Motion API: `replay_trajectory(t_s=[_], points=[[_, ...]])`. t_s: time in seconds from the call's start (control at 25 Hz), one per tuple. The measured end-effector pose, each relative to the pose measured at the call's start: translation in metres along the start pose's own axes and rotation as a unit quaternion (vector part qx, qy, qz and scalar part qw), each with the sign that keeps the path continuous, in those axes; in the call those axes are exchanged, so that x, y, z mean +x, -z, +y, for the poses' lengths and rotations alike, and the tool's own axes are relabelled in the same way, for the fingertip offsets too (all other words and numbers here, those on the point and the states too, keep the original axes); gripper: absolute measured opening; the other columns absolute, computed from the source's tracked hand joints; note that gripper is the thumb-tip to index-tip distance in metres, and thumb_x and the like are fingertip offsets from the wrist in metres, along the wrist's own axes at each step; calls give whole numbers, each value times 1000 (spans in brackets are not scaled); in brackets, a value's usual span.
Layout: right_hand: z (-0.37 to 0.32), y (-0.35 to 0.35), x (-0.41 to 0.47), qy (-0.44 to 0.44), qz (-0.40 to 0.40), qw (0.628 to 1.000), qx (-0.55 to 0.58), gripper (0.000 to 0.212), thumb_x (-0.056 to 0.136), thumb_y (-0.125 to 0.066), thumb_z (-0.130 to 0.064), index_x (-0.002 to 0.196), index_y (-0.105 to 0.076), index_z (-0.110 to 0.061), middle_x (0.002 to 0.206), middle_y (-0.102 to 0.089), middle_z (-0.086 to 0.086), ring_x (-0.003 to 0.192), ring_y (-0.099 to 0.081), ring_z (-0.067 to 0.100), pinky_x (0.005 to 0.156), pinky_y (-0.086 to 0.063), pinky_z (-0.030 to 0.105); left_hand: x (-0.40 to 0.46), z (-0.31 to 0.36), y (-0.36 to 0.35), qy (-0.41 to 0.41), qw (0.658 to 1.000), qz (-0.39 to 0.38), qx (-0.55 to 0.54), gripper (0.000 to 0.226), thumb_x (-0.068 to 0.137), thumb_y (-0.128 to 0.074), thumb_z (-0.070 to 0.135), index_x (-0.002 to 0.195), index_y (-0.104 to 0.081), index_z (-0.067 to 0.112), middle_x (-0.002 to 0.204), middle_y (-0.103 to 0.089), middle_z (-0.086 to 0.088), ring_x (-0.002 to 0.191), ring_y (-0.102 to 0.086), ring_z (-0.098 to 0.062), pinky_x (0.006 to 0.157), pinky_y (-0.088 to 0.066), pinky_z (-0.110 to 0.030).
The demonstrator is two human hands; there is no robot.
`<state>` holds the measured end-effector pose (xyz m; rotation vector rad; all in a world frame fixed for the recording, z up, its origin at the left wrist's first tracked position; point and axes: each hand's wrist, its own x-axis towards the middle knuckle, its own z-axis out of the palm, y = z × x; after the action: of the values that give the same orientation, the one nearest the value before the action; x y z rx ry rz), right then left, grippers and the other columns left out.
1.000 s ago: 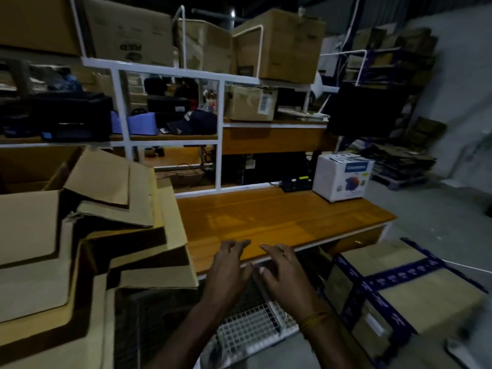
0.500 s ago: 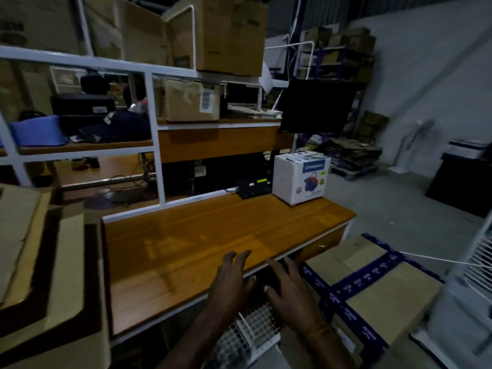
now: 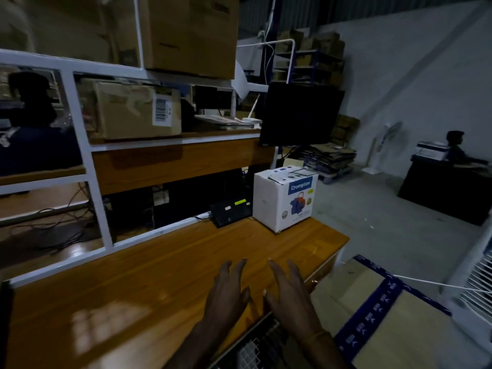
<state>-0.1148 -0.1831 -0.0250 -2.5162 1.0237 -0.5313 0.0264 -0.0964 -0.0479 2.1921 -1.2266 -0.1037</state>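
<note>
Both my hands reach forward over the front of a wooden bench top (image 3: 149,283), side by side, fingers straight and spread, holding nothing. My left hand (image 3: 229,291) is just left of my right hand (image 3: 290,291). A white Crompton carton (image 3: 285,198) stands upright at the bench's far right corner, well beyond my fingertips. A small black device (image 3: 230,210) with a yellow label lies just left of the carton.
A brown carton with blue tape (image 3: 394,323) sits low at the right of the bench. A white wire basket (image 3: 250,350) is below my wrists. White shelf frame (image 3: 87,161) with cartons rises behind. A dark monitor (image 3: 300,115) hangs behind the carton. A person (image 3: 458,150) sits far right.
The view has swung right and moved closer to the bench; the cardboard stack at the left has left the view. My hands have risen from the bench edge to over its top, still spread.
</note>
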Motion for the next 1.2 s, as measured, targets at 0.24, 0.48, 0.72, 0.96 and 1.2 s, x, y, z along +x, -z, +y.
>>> replay_trajectory(t_s=[0.24, 0.48, 0.72, 0.96, 1.2], points=[[38, -18, 92, -34, 14, 999, 7, 67, 97, -50, -40, 153, -14, -41, 163, -1, 8, 148, -18, 29, 113, -32, 37, 90, 2, -36, -25, 1000, -3, 11, 73, 96, -56, 31, 152, -11, 39, 160, -13, -3, 139, -34, -28, 94, -50, -34], [91, -29, 215, -36, 42, 998, 31, 67, 98, -52, -38, 153, -15, -38, 163, 1, 7, 148, -18, 27, 115, -35, 36, 225, 2, -77, -8, 1000, -2, 19, 80, 96, -57, 31, 151, -1, 46, 163, -4, -3, 141, -31, -28, 101, -46, -35], [137, -10, 352, -12, 96, 995, 40, 70, 97, -54, -41, 155, -16, -33, 163, 2, 15, 151, -4, 34, 117, -31, 46, 385, 24, -87, -51, 997, -26, 52, 91, 89, -68, 26, 154, -6, 42, 163, 5, -6, 144, -28, -28, 102, -44, -36], [150, -22, 444, -26, 90, 995, 40, 73, 93, -55, -52, 153, -15, -44, 162, 15, 14, 148, -1, 41, 117, -21, 54, 486, 13, -101, -73, 995, -25, 59, 104, 82, -76, 32, 143, 2, 63, 162, 11, 1, 149, -13, -31, 108, -43, -45], [177, -47, 459, -91, 118, 987, 64, 69, 81, -60, -70, 137, -26, -51, 160, 13, 19, 146, -11, 45, 115, -10, 55, 529, 2, -104, -46, 993, -101, 39, 98, 75, -78, 50, 143, -8, 63, 162, 17, -7, 149, 8, -34, 117, -21, -58]])
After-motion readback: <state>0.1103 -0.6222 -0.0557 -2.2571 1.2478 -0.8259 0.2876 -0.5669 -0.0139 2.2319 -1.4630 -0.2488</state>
